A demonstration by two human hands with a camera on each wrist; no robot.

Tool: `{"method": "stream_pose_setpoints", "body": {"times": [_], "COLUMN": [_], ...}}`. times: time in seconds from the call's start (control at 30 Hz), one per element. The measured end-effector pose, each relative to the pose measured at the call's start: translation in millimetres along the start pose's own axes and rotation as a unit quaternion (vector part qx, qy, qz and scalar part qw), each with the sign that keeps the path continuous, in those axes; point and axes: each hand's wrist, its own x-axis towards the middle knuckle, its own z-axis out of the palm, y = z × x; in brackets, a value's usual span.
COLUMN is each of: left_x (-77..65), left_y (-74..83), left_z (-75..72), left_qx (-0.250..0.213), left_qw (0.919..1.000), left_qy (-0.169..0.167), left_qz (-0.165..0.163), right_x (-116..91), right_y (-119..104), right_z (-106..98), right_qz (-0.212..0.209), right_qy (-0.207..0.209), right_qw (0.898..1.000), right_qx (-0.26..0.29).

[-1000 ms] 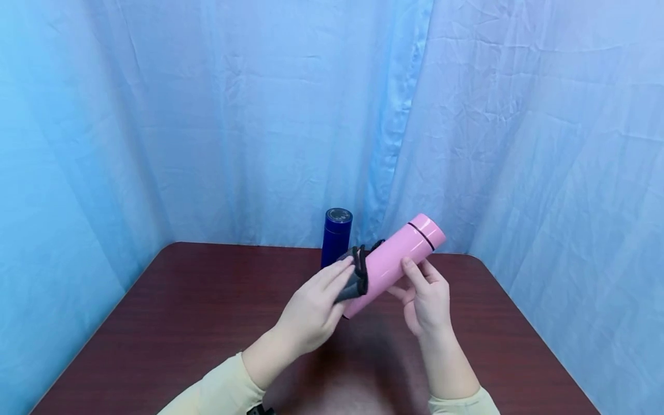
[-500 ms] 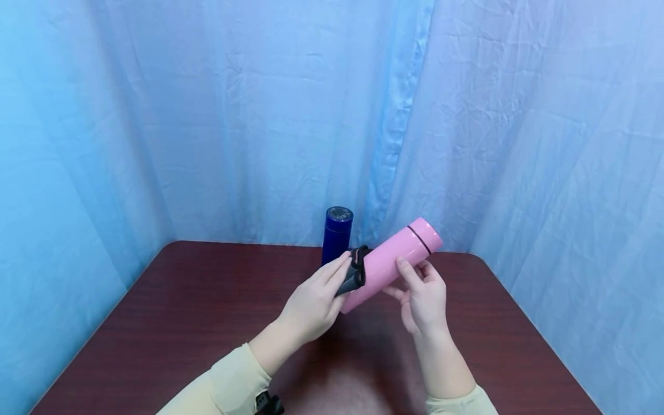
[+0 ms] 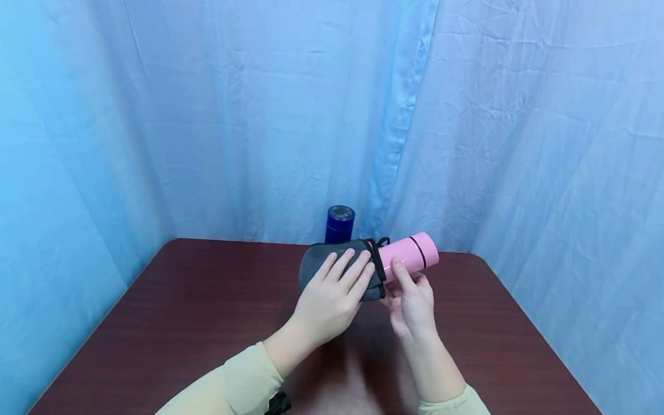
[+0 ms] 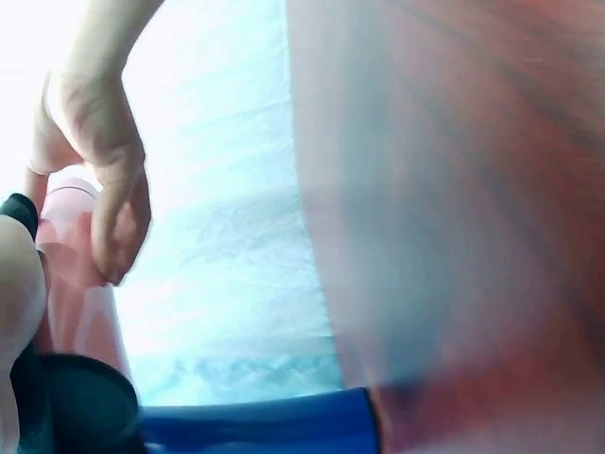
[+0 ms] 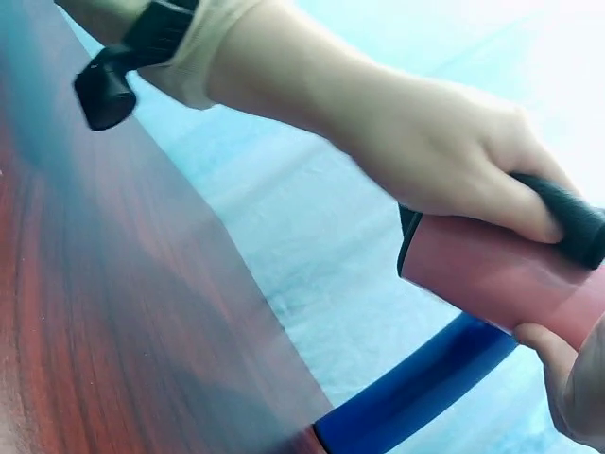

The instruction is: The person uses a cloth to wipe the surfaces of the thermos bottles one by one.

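Observation:
Over the table a pink vacuum flask [image 3: 403, 253] lies tilted in the air, its black-ringed lid end toward the right. My right hand [image 3: 415, 311] grips it below the lid, thumb on the near side. A dark grey pouch [image 3: 313, 266] with a black-edged mouth overlaps the flask's lower part in the head view. Spread over the pouch, my left hand [image 3: 332, 297] holds it. In the right wrist view the left thumb lies along the flask, whose black-edged base shows beside the pouch. A blue flask [image 3: 339, 227] stands upright behind, partly hidden by the pouch.
The dark red wooden table [image 3: 181, 311] has rounded far corners. Pale blue curtains [image 3: 259, 144] hang behind it and on both sides. A black wrist-camera mount [image 3: 278, 402] shows under the left sleeve.
The pouch has turned broadside, now covering the flask's lower part in the head view. The pink flask has tipped flatter and its lid end is lower. The left hand has turned with the pouch.

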Motion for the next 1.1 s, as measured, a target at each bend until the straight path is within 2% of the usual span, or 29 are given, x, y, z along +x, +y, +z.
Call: {"method": "stream_pose_setpoints", "body": {"times": [0.1, 0.17, 0.23, 0.27, 0.33, 0.43, 0.53, 0.57, 0.63, 0.7, 0.8, 0.9, 1.0, 1.1], "left_x": [3.6, 1.3, -4.1, -7.2, -13.4, -19.7, -19.3, -17.6, -12.5, -6.1, 3.6, 8.5, 4.7, -6.4], "left_y": [-6.3, -11.8, -16.2, -17.7, -18.9, -16.0, -7.3, -3.5, 4.0, 9.5, 12.3, 8.6, 0.9, -5.5], "left_z": [0.6, 1.3, 2.3, 2.9, 4.6, 8.1, 12.0, 13.0, 14.5, 14.6, 13.7, 12.0, 9.0, 5.0], "left_qx": [-0.052, -0.102, -0.140, -0.148, -0.141, -0.100, -0.037, -0.019, 0.006, 0.009, -0.009, -0.051, -0.111, -0.172], "left_qw": [0.9961, 0.9881, 0.9805, 0.9801, 0.9853, 0.9949, 0.9965, 0.9958, 0.9953, 0.9975, 0.9998, 0.9954, 0.9818, 0.9602], "left_qy": [-0.032, -0.048, -0.055, -0.053, -0.041, 0.000, 0.035, 0.041, 0.044, 0.035, 0.016, -0.011, -0.046, -0.076], "left_qz": [-0.063, -0.105, -0.126, -0.121, -0.088, -0.006, 0.067, 0.080, 0.086, 0.061, -0.008, -0.080, -0.147, -0.206], "right_x": [-0.6, -0.4, 0.4, 1.0, 2.3, 4.2, 5.0, 4.6, 3.7, 2.8, 2.3, 2.8, 4.0, 6.1], "right_y": [-0.5, -4.0, -9.0, -12.2, -18.5, -25.4, -26.1, -24.8, -20.0, -13.5, -4.5, -0.7, -2.7, -8.4], "right_z": [-0.4, -2.6, -5.5, -7.0, -9.1, -10.8, -10.7, -10.1, -8.5, -6.5, -3.8, -4.1, -6.1, -9.3], "right_qz": [-0.023, -0.038, -0.048, -0.049, -0.048, -0.038, -0.022, -0.017, -0.009, -0.005, -0.008, -0.029, -0.066, -0.105], "right_qy": [-0.009, -0.012, -0.006, -0.002, 0.010, 0.023, 0.027, 0.027, 0.027, 0.027, 0.023, 0.006, -0.016, -0.028], "right_qw": [1.000, 0.999, 0.999, 0.999, 0.999, 0.998, 0.997, 0.997, 0.997, 0.998, 0.999, 1.000, 0.997, 0.993], "right_qx": [-0.012, -0.015, -0.012, -0.007, 0.014, 0.053, 0.075, 0.075, 0.069, 0.049, 0.021, -0.008, -0.029, -0.045]}}
